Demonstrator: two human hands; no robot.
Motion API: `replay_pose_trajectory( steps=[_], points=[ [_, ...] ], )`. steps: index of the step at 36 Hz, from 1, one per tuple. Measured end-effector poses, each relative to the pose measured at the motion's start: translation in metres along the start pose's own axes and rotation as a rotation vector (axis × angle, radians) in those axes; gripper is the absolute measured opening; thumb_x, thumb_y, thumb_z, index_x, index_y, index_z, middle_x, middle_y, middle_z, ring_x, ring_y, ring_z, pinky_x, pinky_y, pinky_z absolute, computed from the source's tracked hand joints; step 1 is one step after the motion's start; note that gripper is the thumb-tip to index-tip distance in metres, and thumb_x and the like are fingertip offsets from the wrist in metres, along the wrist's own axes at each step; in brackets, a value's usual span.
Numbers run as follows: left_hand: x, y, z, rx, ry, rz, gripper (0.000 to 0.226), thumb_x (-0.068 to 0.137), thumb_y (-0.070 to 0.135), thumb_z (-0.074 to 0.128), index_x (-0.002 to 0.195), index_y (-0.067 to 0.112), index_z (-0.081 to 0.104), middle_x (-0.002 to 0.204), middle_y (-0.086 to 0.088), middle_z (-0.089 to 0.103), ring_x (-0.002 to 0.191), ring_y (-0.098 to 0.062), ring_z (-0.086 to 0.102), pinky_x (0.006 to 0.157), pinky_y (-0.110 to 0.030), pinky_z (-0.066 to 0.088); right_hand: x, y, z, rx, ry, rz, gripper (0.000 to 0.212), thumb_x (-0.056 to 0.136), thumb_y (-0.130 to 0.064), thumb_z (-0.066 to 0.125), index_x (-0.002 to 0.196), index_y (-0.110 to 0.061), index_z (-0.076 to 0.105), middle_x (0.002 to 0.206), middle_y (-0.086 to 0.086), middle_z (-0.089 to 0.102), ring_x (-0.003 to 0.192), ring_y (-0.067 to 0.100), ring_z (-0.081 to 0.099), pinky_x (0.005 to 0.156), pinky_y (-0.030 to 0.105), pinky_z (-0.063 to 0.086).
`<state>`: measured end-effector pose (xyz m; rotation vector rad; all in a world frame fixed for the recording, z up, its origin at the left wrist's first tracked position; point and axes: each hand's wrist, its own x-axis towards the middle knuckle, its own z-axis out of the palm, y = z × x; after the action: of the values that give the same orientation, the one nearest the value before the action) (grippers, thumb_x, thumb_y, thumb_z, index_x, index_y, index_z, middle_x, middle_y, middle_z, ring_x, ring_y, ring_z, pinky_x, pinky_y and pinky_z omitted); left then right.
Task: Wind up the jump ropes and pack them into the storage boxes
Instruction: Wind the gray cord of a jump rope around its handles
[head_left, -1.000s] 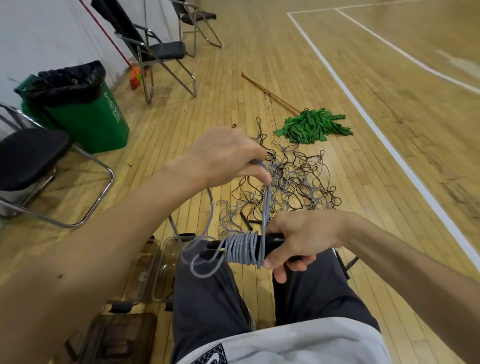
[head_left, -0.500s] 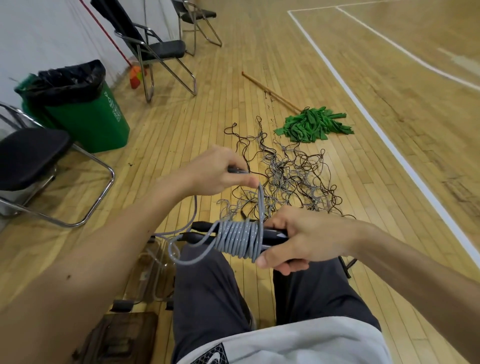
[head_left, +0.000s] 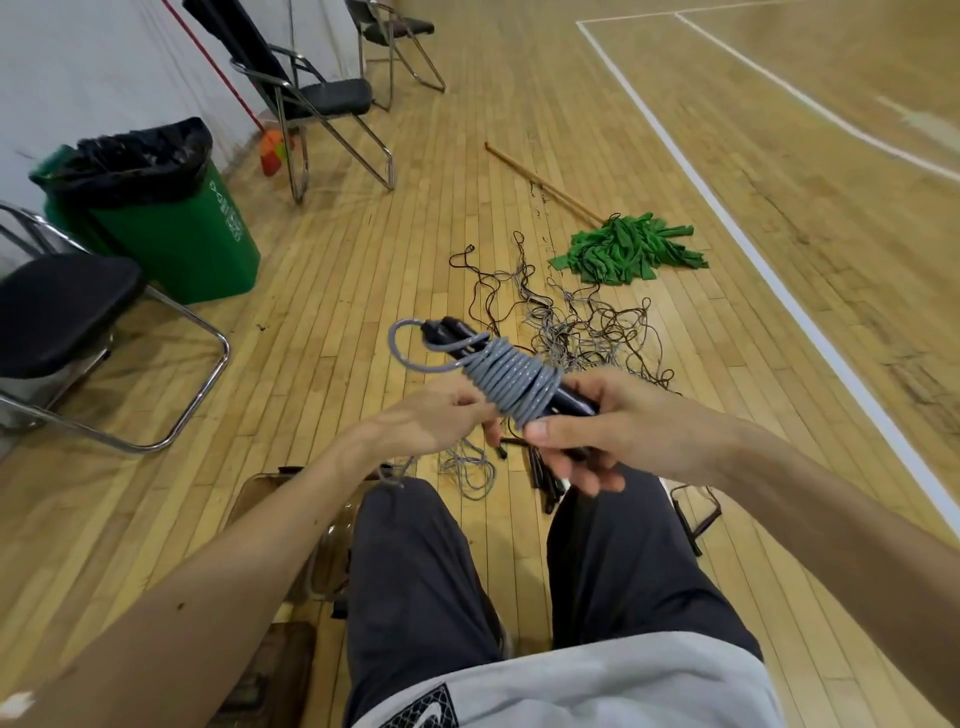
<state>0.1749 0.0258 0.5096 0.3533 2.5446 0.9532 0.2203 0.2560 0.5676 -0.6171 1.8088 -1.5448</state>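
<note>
Seated. The right hand (head_left: 618, 423) grips the black handles (head_left: 454, 335) of a jump rope (head_left: 514, 382), thumb laid across the near end of the grey coil. The left hand (head_left: 441, 418) is just beside it, fingers curled against the coil's underside, pinching the cord. One loose loop sticks out past the left hand, by the handle tips. Beyond both hands, a tangle of ropes (head_left: 576, 327) lies on the floor; farther out, a green mop (head_left: 628, 249). Under the left forearm, a clear storage box (head_left: 260, 480). Far left of the hands, a green bin (head_left: 176, 234).
</note>
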Motion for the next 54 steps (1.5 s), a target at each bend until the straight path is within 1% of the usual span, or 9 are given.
replay_pose_trajectory(
  steps=[2, 7, 13, 20, 31, 35, 42, 48, 54],
  points=[
    [-0.003, 0.012, 0.003, -0.052, -0.011, 0.061, 0.052, 0.098, 0.058, 0.045, 0.064, 0.027, 0.069, 0.055, -0.009, 0.036, 0.049, -0.022, 0.033, 0.048, -0.024, 0.030, 0.002, 0.003, -0.004, 0.004, 0.059, -0.009, 0.011, 0.097, -0.019, 0.063, 0.086, -0.020, 0.065, 0.070, 0.008, 0.056, 0.054, 0.015, 0.049, 0.046, 0.019, 0.039],
    [-0.011, 0.009, 0.008, -0.062, -0.010, -0.025, 0.075, 0.084, 0.079, 0.031, 0.064, 0.018, 0.070, 0.054, -0.009, 0.029, 0.044, -0.018, 0.027, 0.050, -0.025, 0.031, 0.007, 0.011, -0.015, 0.012, 0.109, 0.052, 0.012, 0.097, -0.016, 0.063, 0.090, -0.010, 0.056, 0.066, 0.004, 0.052, 0.052, 0.012, 0.043, 0.046, 0.017, 0.034],
    [-0.021, 0.005, 0.010, -0.126, 0.027, -0.033, 0.064, 0.093, 0.066, 0.041, 0.065, 0.014, 0.066, 0.049, 0.002, 0.029, 0.044, -0.015, 0.025, 0.047, -0.028, 0.024, 0.013, 0.029, -0.026, -0.006, 0.218, 0.123, 0.019, 0.099, -0.013, 0.062, 0.084, -0.008, 0.052, 0.059, -0.002, 0.053, 0.045, 0.007, 0.046, 0.044, 0.015, 0.036],
    [-0.028, 0.006, 0.014, 0.050, 0.029, -0.001, 0.048, 0.102, 0.048, 0.047, 0.073, 0.015, 0.067, 0.049, 0.005, 0.039, 0.043, -0.013, 0.035, 0.045, -0.024, 0.028, 0.024, 0.054, -0.041, -0.033, 0.281, 0.188, 0.017, 0.098, -0.015, 0.065, 0.089, -0.005, 0.054, 0.064, 0.002, 0.054, 0.048, 0.013, 0.042, 0.042, 0.019, 0.031],
    [-0.035, 0.040, 0.018, 0.476, 0.087, -0.006, 0.038, 0.105, 0.042, 0.044, 0.074, 0.021, 0.050, 0.067, 0.004, 0.049, 0.058, -0.013, 0.046, 0.052, -0.031, 0.030, 0.042, 0.070, -0.042, -0.093, 0.398, 0.300, 0.019, 0.098, -0.012, 0.065, 0.084, -0.005, 0.055, 0.057, 0.002, 0.054, 0.043, 0.014, 0.041, 0.038, 0.020, 0.032],
    [-0.032, 0.047, 0.010, 0.696, 0.142, 0.052, 0.035, 0.105, 0.045, 0.041, 0.094, 0.017, 0.060, 0.071, 0.004, 0.049, 0.068, -0.018, 0.053, 0.060, -0.034, 0.044, 0.046, 0.074, -0.042, -0.166, 0.424, 0.347, 0.018, 0.097, -0.016, 0.067, 0.089, -0.005, 0.056, 0.058, 0.002, 0.055, 0.043, 0.013, 0.043, 0.040, 0.022, 0.035],
    [-0.028, 0.068, -0.012, 0.927, 0.183, 0.173, 0.036, 0.101, 0.051, 0.049, 0.097, 0.018, 0.062, 0.067, 0.006, 0.042, 0.067, -0.018, 0.052, 0.062, -0.031, 0.046, 0.044, 0.068, -0.037, -0.283, 0.370, 0.392, 0.024, 0.097, -0.023, 0.068, 0.082, -0.010, 0.054, 0.054, -0.002, 0.057, 0.038, 0.011, 0.044, 0.039, 0.021, 0.036],
    [-0.024, 0.093, -0.031, 1.054, 0.131, 0.284, 0.043, 0.096, 0.057, 0.052, 0.097, 0.015, 0.063, 0.065, 0.007, 0.042, 0.064, -0.016, 0.048, 0.058, -0.028, 0.035, 0.041, 0.056, -0.024, -0.306, 0.249, 0.427, 0.031, 0.098, -0.025, 0.067, 0.076, -0.010, 0.051, 0.044, -0.007, 0.052, 0.036, 0.011, 0.040, 0.040, 0.021, 0.032],
    [-0.018, 0.105, -0.046, 1.045, 0.103, 0.448, 0.047, 0.088, 0.064, 0.052, 0.086, 0.019, 0.066, 0.061, 0.011, 0.046, 0.069, -0.015, 0.053, 0.048, -0.023, 0.025, 0.033, 0.040, -0.010, -0.326, 0.056, 0.454, 0.026, 0.097, -0.024, 0.068, 0.080, -0.009, 0.055, 0.061, 0.003, 0.058, 0.044, 0.013, 0.043, 0.041, 0.020, 0.034]
  ],
)
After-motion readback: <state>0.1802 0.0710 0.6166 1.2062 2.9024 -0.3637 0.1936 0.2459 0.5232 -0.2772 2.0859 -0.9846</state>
